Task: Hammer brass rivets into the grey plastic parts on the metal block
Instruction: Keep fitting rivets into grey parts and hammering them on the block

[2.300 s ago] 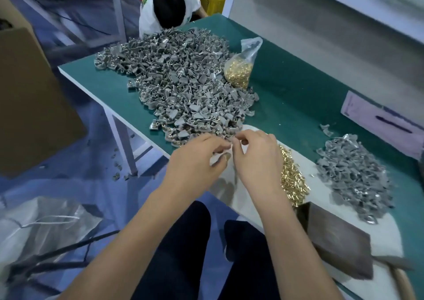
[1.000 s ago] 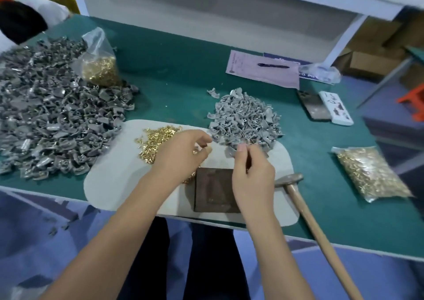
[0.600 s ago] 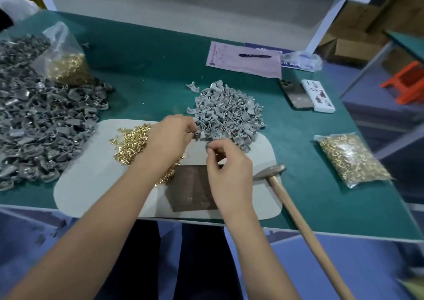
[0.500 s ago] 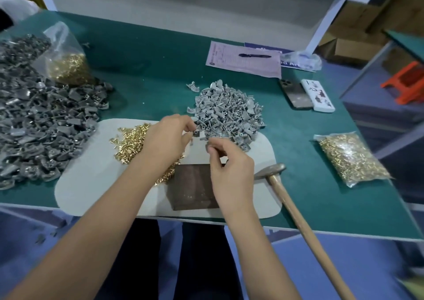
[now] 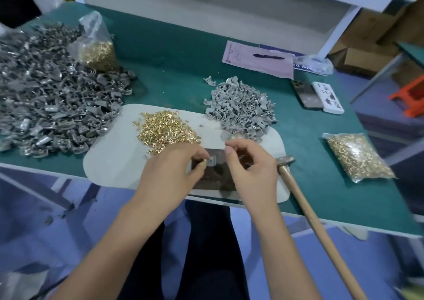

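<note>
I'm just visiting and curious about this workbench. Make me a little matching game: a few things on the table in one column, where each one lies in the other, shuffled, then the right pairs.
Things
1. hammer
2. pen
3. loose brass rivets
4. grey plastic part

Places
A. on the pink paper at the back of the table
B. on the metal block, between the two hands
C. heaped on the pale mat, left of the block
D. right of the block, handle sticking out over the table's front edge

Pairs: 1-D, 2-A, 3-C, 4-B
</note>
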